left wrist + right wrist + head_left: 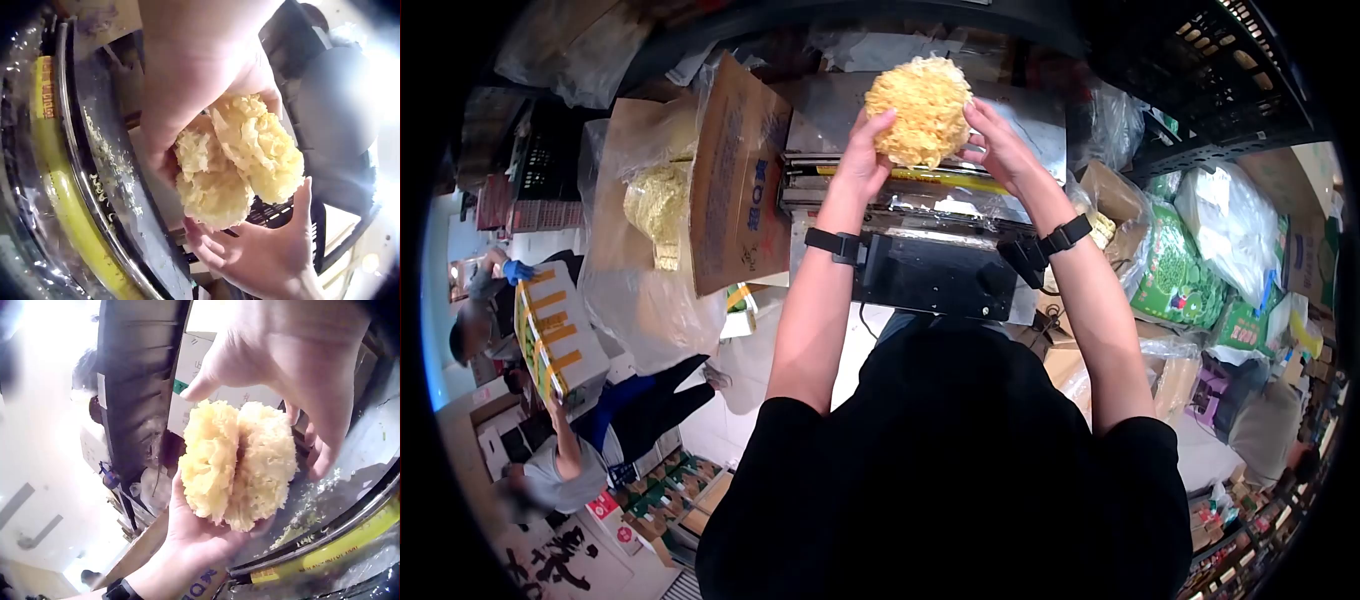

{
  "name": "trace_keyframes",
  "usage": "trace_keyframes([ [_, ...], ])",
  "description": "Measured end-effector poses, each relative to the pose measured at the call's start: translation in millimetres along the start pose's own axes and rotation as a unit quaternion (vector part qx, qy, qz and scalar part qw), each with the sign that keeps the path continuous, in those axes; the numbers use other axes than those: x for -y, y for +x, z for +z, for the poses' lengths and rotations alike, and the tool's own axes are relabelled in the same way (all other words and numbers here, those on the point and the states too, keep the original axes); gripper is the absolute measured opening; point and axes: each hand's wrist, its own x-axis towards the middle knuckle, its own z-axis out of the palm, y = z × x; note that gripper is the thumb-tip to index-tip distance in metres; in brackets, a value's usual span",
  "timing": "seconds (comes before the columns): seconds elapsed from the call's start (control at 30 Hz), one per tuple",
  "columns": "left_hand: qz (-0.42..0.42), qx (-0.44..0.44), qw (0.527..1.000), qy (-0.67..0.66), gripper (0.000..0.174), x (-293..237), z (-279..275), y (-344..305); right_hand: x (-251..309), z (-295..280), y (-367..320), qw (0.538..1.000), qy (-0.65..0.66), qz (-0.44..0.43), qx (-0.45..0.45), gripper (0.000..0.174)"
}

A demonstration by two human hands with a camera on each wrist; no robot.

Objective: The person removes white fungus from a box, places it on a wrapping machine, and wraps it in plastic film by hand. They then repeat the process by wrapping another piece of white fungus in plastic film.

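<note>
Two frilly yellow clumps (920, 112) sit in my left hand (864, 152), over the metal bench (1040, 120).
I cup the pair side by side; my right hand (1002, 148) is spread by their other side, touching or not I can't tell.

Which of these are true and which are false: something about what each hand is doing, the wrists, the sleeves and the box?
1. The left hand holds the yellow pieces. True.
2. The right hand is clenched in a fist. False: the right hand has its fingers spread beside the pieces.
3. Each wrist has a black band. True.
4. The sleeves are white. False: the sleeves are black.
5. The open box stands to the person's left. True.
</note>
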Motion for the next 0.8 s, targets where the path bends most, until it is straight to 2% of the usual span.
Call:
trace_keyframes([
  [0.03, 0.004, 0.007, 1.000, 0.026, 0.055, 1, -2, 4, 2, 6, 1, 1.000, 0.014, -0.012, 0.000, 0.084],
  [0.07, -0.011, 0.007, 1.000, -0.006, 0.056, 2, -4, 8, 2, 8, 4, 1.000, 0.018, -0.011, -0.018, 0.081],
  [0.23, -0.024, 0.029, 0.999, -0.003, 0.057, 4, -8, 25, 1, 9, 19, 0.997, 0.020, 0.008, -0.073, 0.080],
  [0.3, -0.021, 0.018, 0.997, 0.072, 0.058, 0, -6, 30, 0, 8, 24, 0.996, 0.014, 0.011, -0.092, 0.082],
  [0.37, -0.013, 0.029, 0.995, 0.089, 0.063, 3, -11, 40, -7, 1, 32, 0.995, 0.005, 0.010, -0.098, 0.084],
  [0.43, -0.018, 0.017, 0.982, 0.187, 0.066, 6, -19, 51, -15, -5, 39, 0.996, 0.022, 0.017, -0.089, 0.084],
  [0.47, -0.019, 0.017, 0.982, 0.185, 0.066, 7, -24, 57, -18, -8, 43, 0.995, 0.022, 0.019, -0.091, 0.084],
  [0.53, -0.023, -0.018, 0.947, 0.320, 0.081, 5, -28, 63, -20, -9, 48, 0.992, 0.015, 0.035, -0.118, 0.084],
  [0.63, -0.022, -0.059, 0.936, 0.346, 0.089, 1, -25, 57, -17, -8, 48, 0.992, 0.001, 0.048, -0.116, 0.083],
  [0.8, -0.044, -0.052, 0.918, 0.391, 0.092, -12, -13, 46, -19, -11, 57, 0.992, -0.024, 0.064, -0.103, 0.075],
])
